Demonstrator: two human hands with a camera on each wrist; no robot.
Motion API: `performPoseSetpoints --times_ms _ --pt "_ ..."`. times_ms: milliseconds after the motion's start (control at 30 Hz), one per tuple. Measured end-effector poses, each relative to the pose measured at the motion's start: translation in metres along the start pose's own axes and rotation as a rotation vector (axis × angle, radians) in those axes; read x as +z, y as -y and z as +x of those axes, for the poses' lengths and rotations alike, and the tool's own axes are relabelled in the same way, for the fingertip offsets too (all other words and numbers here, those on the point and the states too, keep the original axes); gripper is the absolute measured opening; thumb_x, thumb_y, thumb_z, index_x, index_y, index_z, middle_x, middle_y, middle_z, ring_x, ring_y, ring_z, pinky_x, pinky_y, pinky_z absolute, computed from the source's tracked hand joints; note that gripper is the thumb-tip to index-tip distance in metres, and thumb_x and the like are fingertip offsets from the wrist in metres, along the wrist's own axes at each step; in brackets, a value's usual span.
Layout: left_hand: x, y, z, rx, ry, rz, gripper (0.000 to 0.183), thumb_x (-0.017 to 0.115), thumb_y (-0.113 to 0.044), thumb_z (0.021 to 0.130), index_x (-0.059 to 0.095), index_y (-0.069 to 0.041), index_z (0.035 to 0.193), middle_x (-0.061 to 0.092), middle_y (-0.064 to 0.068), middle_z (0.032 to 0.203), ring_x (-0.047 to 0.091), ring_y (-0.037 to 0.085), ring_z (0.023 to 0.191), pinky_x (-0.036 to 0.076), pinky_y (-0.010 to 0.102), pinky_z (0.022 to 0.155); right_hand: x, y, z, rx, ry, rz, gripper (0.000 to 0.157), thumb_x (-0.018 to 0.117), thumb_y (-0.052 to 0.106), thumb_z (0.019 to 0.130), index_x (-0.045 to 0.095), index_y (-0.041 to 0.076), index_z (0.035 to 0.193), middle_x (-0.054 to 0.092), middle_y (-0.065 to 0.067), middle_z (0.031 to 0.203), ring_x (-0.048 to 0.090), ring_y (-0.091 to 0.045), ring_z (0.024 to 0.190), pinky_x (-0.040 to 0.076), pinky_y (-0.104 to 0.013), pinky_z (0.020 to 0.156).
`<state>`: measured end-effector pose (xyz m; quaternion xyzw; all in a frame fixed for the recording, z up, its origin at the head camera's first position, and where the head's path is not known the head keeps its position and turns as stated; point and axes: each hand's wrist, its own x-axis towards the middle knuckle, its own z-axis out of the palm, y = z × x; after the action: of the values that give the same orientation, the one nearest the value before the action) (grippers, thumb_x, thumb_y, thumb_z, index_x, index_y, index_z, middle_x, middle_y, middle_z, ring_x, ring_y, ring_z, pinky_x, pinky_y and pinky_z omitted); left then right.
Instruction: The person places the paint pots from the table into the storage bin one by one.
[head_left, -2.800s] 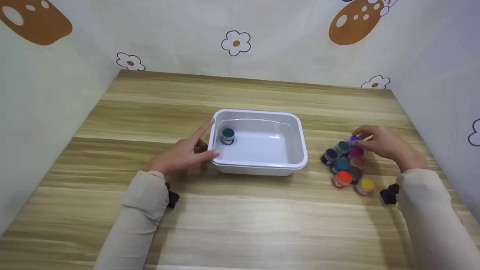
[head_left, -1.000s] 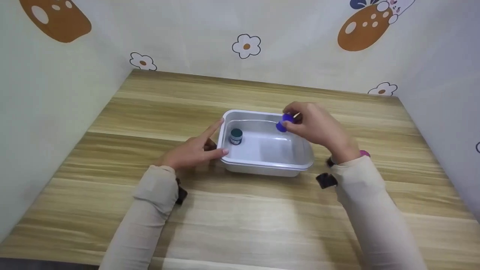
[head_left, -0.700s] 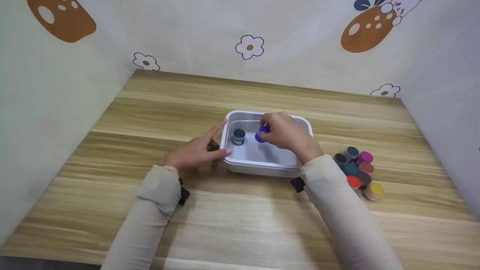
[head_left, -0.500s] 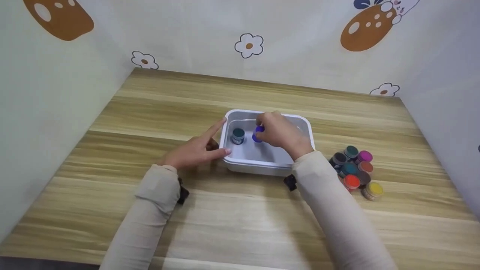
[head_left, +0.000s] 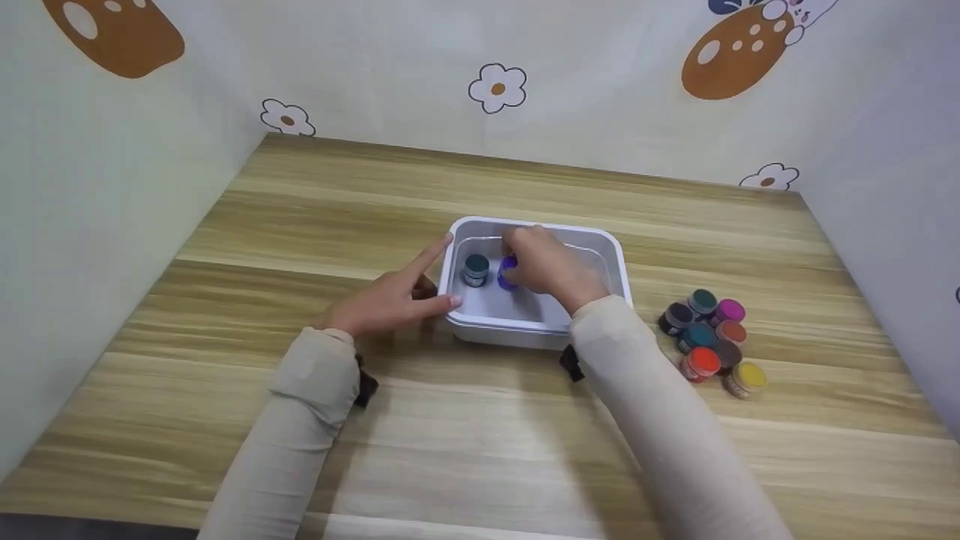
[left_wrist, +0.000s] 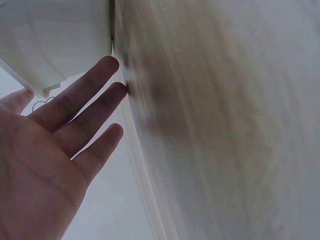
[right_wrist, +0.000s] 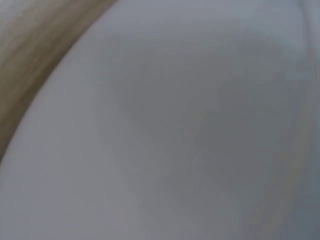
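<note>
A white plastic tub (head_left: 540,327) sits mid-table. My left hand (head_left: 382,301) rests on its left side, thumb and forefinger spread along the rim. In the left wrist view the other fingers (left_wrist: 80,107) are straight beside the tub's outer wall. Inside the tub, my right hand (head_left: 547,262) pinches a small blue-purple paint jar (head_left: 508,274), low near the floor and partly hidden by the fingers. Left of it stands a dark green paint jar (head_left: 476,271). The right wrist view shows only the tub's blurred pale wall (right_wrist: 150,125).
Right of the tub, several small paint jars stand in a cluster, among them a red one (head_left: 701,364), a yellow one (head_left: 746,379), a magenta one (head_left: 729,312) and a black one (head_left: 676,319). A patterned cloth wall (head_left: 600,112) bounds the table's back.
My right hand has picked the blue-purple jar from the cluster, carried it left into the tub and lowered it beside the green jar. The left hand has stayed at the rim.
</note>
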<state>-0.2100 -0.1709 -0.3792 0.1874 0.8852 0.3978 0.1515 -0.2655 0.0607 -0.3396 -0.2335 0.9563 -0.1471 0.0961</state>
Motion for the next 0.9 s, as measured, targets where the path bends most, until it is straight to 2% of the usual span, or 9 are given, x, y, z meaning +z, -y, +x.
performPoseSetpoints --times_ms 233,533,667,800,900 --pt "-0.001 -0.001 0.0 -0.023 0.011 0.006 0.094 0.059 -0.067 0.088 -0.001 -0.045 0.157 0.062 0.013 0.124 0.059 0.025 0.111 0.047 0.048 0.094 0.002 0.0 0.001 -0.023 -0.008 -0.008 0.02 0.069 0.004 0.091 0.066 -0.002 0.109 0.068 -0.015 0.1 0.059 -0.025 0.085 0.053 -0.038 0.082" --pt "-0.001 0.0 -0.002 -0.043 0.009 0.01 0.092 0.057 -0.07 0.087 -0.001 -0.049 0.156 0.061 0.013 0.126 0.059 0.025 0.111 0.047 0.048 0.094 0.005 0.0 0.003 -0.078 0.045 -0.049 0.028 0.069 0.005 0.092 0.065 0.001 0.12 0.068 -0.014 0.108 0.062 -0.026 0.094 0.052 -0.039 0.09" --pt "-0.001 -0.001 -0.002 -0.051 0.008 0.016 0.093 0.057 -0.072 0.086 -0.001 -0.05 0.155 0.059 0.013 0.128 0.058 0.026 0.112 0.046 0.049 0.095 0.004 -0.001 0.004 -0.097 0.057 -0.031 0.03 0.069 0.003 0.092 0.065 0.002 0.122 0.068 -0.014 0.11 0.062 -0.026 0.096 0.051 -0.039 0.092" --pt "-0.001 -0.002 -0.002 -0.045 0.008 0.012 0.092 0.057 -0.071 0.087 0.0 -0.049 0.156 0.061 0.012 0.126 0.059 0.024 0.111 0.046 0.048 0.094 0.001 -0.004 0.003 -0.132 0.061 0.001 0.025 0.069 0.002 0.091 0.068 0.001 0.116 0.069 -0.013 0.105 0.061 -0.025 0.092 0.052 -0.039 0.088" --pt "-0.001 -0.002 -0.002 -0.032 0.008 0.008 0.092 0.057 -0.068 0.088 0.0 -0.047 0.157 0.063 0.012 0.123 0.061 0.024 0.109 0.048 0.046 0.091 -0.005 -0.007 -0.001 -0.143 0.075 0.027 0.028 0.069 0.002 0.09 0.069 0.002 0.118 0.07 -0.012 0.11 0.064 -0.025 0.098 0.052 -0.039 0.09"
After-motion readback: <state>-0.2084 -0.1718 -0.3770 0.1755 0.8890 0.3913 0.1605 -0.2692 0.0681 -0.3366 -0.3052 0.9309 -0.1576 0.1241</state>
